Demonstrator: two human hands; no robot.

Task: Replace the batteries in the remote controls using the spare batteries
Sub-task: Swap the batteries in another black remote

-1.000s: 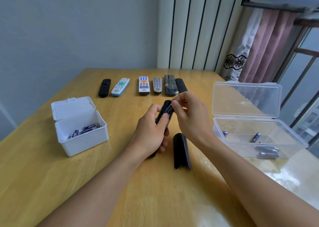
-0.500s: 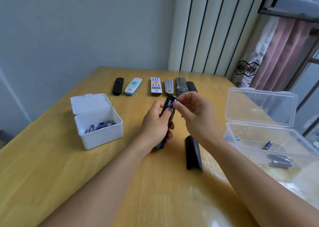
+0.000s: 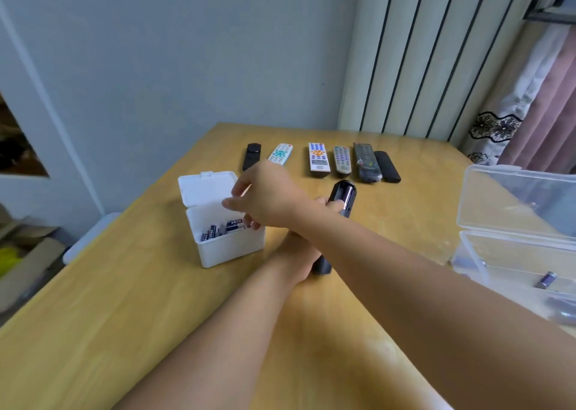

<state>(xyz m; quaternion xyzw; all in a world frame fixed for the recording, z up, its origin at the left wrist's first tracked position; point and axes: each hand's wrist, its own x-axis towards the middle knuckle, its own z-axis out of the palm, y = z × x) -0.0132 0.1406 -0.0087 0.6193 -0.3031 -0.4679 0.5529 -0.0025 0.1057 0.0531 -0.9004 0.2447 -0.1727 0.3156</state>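
1. Table (image 3: 131, 331): we work on a wooden top that carries everything named below.
2. Clear bin (image 3: 514, 244): at the right edge, lid up, with a few loose cells lying in it; we judge these to be the spent ones.
3. White box (image 3: 230, 247): left of centre, lid hinged back. The spares (image 3: 223, 228) lie jumbled in its bottom.
4. Right hand (image 3: 268, 196): it crosses over the left forearm and hovers above the open box, fingers loosely spread and dipping toward the spares. We see nothing held in it, though motion blur hides the fingertips.
5. Left hand (image 3: 307, 253): mostly covered by the right forearm. Its thumb lies along the remote, and it grips the body from beneath.
6. Remote (image 3: 341, 204): a black handset, tilted up with its open battery bay facing us. We cannot tell whether a cell sits inside. We judge it light, rigid and smooth, so a wrap round the lower body suits it.
7. Row (image 3: 319, 160): six more remotes lie side by side at the far edge, well apart from the hands.
8. Handling: each spare is a small, hard, slick cylinder that will roll. We would pinch one across its middle with thumb and forefinger.
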